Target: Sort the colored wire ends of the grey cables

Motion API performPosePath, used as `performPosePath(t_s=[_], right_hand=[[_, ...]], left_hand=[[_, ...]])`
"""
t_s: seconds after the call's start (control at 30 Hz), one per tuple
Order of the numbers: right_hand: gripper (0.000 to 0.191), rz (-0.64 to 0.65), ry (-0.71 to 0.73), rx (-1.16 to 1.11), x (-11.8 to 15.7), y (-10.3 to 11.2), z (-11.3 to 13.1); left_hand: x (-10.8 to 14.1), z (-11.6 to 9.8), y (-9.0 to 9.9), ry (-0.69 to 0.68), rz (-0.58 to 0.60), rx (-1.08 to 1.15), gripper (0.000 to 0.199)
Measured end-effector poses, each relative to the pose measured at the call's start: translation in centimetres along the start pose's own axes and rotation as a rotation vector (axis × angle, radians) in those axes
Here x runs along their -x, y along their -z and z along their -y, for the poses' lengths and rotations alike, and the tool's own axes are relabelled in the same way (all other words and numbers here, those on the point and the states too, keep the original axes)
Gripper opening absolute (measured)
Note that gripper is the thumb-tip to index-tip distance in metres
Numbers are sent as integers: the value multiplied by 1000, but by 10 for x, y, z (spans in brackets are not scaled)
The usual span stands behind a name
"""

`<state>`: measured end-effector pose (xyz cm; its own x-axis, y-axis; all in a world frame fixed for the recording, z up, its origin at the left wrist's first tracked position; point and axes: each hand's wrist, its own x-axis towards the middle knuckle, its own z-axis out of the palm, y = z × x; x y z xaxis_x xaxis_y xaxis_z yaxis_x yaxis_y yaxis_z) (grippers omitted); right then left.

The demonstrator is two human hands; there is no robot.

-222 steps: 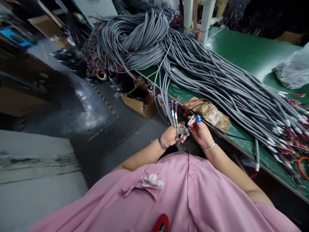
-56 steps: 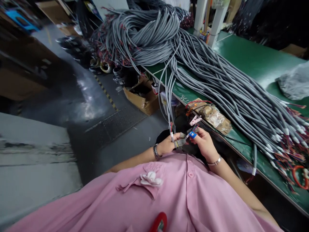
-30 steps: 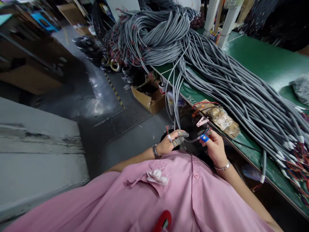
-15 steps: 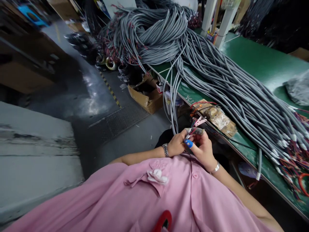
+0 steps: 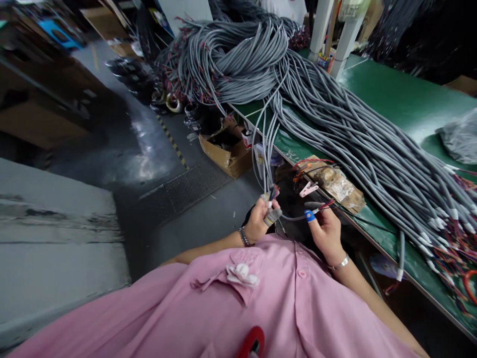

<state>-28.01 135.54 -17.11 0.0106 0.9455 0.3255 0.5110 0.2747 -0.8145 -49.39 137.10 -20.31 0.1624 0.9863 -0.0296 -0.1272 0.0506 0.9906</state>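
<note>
My left hand (image 5: 256, 223) is closed around several grey cables (image 5: 267, 164) near their ends, where a tuft of coloured wires (image 5: 275, 191) sticks up. A grey wrap covers its thumb. My right hand (image 5: 325, 233) pinches the end of one grey cable (image 5: 292, 218) between its blue-wrapped thumb and a grey-covered finger. Red and dark wires (image 5: 327, 204) poke out past these fingertips. That cable spans the gap between both hands. Just beyond my right hand is a pink clip (image 5: 308, 189), at the edge of a tape-covered block (image 5: 337, 184).
A large pile of grey cables (image 5: 238, 64) lies along the green table (image 5: 387, 94), with white-banded ends toward the right. Under the table's near edge stands an open cardboard box (image 5: 227, 156). A grey cabinet (image 5: 59, 223) is at the left. Orange handles (image 5: 470, 286) show at the right.
My hands have moved apart, left hand to the left and right hand to the right. The cable end in my right hand is now drawn away from the others.
</note>
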Motion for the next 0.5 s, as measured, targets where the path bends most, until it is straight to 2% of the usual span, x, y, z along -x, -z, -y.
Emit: performPosePath(t_s=[0.07,0.13,0.2,0.27,0.33,0.4,0.43,0.5], right_hand=[[22,-9,0,21,-2,4,-4],[21,17,3,17,-3,4,-4],[20,70,5,-40,-4,0,-3],[20,135,-2,-121,-4,-7,-1],[23,197,-32,-177,-2,-13,0],[31,242,-89,-212,1,-18,1],[34,262,-124,-240,2,-19,1],[37,289,-196,-334,4,-19,3]], left_hand=[[3,-1,7,-18,22,-53,40],[3,-3,11,-30,95,-186,39],[2,-6,11,-25,146,-316,34],[-2,-13,6,-57,142,-390,29],[-6,-21,-2,-143,122,-368,25],[-11,-29,-12,-214,166,-260,32],[-13,-32,-17,-212,220,-191,36],[-16,-34,-25,-123,342,-67,42]])
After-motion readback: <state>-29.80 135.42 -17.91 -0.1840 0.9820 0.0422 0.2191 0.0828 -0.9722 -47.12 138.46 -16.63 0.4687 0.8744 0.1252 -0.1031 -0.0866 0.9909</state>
